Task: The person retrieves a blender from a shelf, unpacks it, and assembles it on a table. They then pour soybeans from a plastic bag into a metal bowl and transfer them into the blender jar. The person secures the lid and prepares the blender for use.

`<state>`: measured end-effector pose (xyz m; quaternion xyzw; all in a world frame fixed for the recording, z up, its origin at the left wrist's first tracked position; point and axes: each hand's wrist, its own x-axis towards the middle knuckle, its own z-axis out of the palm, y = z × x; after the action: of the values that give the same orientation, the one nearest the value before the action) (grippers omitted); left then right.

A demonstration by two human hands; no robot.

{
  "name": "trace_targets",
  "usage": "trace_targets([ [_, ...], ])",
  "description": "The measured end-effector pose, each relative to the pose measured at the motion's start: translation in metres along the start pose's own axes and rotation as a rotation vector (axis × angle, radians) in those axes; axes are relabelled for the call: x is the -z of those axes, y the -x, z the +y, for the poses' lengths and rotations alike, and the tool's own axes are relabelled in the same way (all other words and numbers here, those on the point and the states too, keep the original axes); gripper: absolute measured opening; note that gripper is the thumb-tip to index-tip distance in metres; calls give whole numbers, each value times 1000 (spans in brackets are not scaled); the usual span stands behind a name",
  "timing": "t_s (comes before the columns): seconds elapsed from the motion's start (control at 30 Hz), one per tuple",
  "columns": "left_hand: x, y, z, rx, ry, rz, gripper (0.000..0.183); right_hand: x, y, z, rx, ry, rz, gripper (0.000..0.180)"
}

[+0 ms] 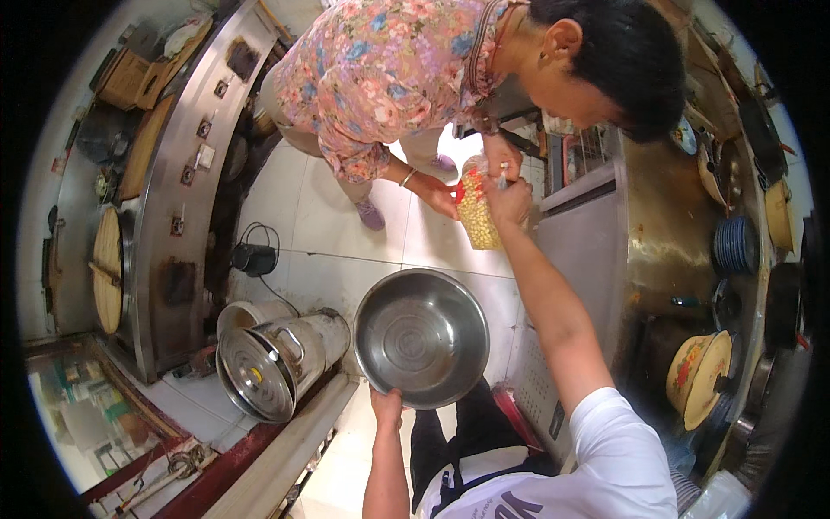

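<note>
My left hand (387, 409) grips the near rim of a round stainless steel basin (415, 334), thumb on its edge. The basin tilts toward me, and nothing lies inside it. My right arm reaches forward, and my right hand (509, 201) closes on the upper side of a clear plastic bag (478, 217) with red print. Yellow beans, probably soybeans, fill most of the bag. Another person's hand (438, 194) supports it from the left, while that person's other hand (502, 156) is at its top, next to mine. My fingertips are partly hidden.
A person in a floral shirt (389, 84) leans in opposite. A lidded steel pot (256, 376) stands at left, near a black corded device (255, 258) on the tiled floor. Steel stove fronts (175, 194) line the left; a counter at right carries blue-rimmed plates (735, 244) and a flowered enamel basin (699, 379).
</note>
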<state>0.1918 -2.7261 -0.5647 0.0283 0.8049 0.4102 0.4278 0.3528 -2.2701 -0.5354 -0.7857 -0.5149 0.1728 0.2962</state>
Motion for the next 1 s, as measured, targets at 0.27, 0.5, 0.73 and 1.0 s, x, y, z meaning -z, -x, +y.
trace_targets([
  [0.27,-5,7,-30,-20,240,17,52,84,57,-49,-37,-120,-421,40],
  [0.5,13,47,-10,166,356,0,45,165,176,-68,-22,-500,-857,14],
  [0.73,74,118,4,242,492,52,29,181,280,-51,167,-450,-1247,21],
  [1.0,182,205,-106,105,781,150,28,218,494,-83,941,-159,-1336,20],
])
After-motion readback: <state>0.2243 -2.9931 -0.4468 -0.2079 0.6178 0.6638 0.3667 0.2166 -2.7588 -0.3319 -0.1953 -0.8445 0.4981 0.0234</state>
